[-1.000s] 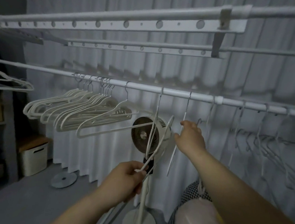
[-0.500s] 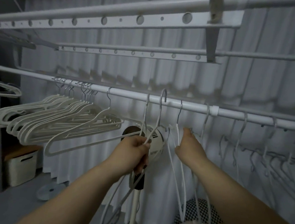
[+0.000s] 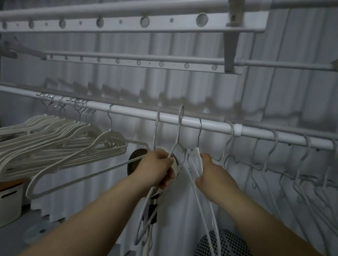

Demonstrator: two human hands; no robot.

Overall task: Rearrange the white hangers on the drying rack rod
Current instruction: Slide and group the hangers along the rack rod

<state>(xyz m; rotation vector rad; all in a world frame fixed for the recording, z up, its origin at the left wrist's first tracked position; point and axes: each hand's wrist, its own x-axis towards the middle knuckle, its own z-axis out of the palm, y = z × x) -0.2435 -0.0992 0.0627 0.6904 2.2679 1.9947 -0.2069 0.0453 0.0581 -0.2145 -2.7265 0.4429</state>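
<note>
White hangers [image 3: 60, 145] hang bunched at the left of the drying rack rod [image 3: 136, 113]. Left hand [image 3: 156, 167] grips a lifted hanger [image 3: 178, 128], its hook rising above the rod. Right hand [image 3: 215, 176] grips the adjacent hanger [image 3: 195, 151], which is hooked on the rod. Spaced hangers [image 3: 273, 145] hang farther right.

A pleated white curtain [image 3: 188, 84] covers the whole rear wall from top to floor, with no window visible. Lighting is dim and grey throughout, and the far left of the room lies in shadow. The floor [image 3: 10, 244] is grey; on it at lower left stands a white storage box [image 3: 2, 205] with a slot handle, and a pedestal fan [image 3: 136, 155] stands before the curtain at centre.
</note>
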